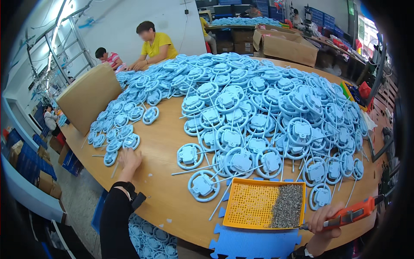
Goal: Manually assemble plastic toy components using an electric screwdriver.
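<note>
My left hand (130, 159) reaches to the left side of the table, its fingers stretched toward a light blue ring-shaped plastic part (131, 141) at the near edge of a small group. Whether the fingertips touch it is hard to make out. My right hand (322, 221) is closed around a red-orange power screwdriver (354, 213), whose tip points left at the lower right corner of a yellow tray (250, 181). Small metal screws (288, 206) fill the tray's right part. More light blue parts (229, 100), with central boxes and thin rods, form a large heap beyond the tray.
A blue foam mat (254, 241) lies under the tray. A cardboard piece (89, 98) stands upright at the left. More blue parts (151, 239) lie below the table's near edge. Across the table sits a person in yellow (160, 46); a large open carton (286, 46) stands behind.
</note>
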`<state>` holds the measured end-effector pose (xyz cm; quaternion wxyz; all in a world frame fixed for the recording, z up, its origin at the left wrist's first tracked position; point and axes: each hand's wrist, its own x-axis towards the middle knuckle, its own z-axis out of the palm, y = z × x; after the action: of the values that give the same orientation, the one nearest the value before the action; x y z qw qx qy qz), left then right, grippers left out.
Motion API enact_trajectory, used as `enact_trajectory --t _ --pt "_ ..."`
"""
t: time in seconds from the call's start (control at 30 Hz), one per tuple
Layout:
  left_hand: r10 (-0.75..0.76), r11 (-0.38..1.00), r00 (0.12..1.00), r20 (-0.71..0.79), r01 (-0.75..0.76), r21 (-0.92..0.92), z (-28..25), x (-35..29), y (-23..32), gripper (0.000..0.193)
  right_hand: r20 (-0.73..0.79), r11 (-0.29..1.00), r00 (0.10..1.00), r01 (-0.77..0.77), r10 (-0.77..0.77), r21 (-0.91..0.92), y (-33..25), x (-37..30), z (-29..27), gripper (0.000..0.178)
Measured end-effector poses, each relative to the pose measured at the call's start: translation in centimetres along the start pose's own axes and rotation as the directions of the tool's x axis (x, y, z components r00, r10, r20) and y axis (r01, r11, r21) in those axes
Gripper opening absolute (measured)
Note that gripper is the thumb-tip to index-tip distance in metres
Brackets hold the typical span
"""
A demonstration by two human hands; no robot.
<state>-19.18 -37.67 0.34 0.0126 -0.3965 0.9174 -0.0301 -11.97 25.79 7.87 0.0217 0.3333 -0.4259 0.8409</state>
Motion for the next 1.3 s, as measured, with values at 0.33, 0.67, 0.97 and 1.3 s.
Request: enact_trajectory --t 0.33,0.67,0.97,1.3 --pt "0.632 0.658 0.696 -0.341 -0.714 -0.239 -9.3 -0.9 30.8 0.089 -0.069 0.999 0.997 0.041 -0.043 -0.034 0.9 1.3 0.1 0.061" --pt "0.704 0.695 0.701 0.119 -0.644 -0.319 -7.7 -1.1 30.6 0.099 -0.178 0.998 0.984 0.008 -0.019 -0.066 1.4 0.9 -0.2 0.062" --pt "0.686 0.715 0.702 0.191 -0.600 -0.359 -7.2 -6.6 20.8 0.103 -0.102 0.995 0.995 -0.002 -0.008 -0.099 2.1 1.4 1.1 0.053" --pt "0.769 0.446 0.565 -0.298 -0.809 -0.383 -3.5 -11.4 15.6 0.076 -0.158 0.984 0.987 -0.065 0.038 -0.167 1.0 -0.6 2.1 0.060"
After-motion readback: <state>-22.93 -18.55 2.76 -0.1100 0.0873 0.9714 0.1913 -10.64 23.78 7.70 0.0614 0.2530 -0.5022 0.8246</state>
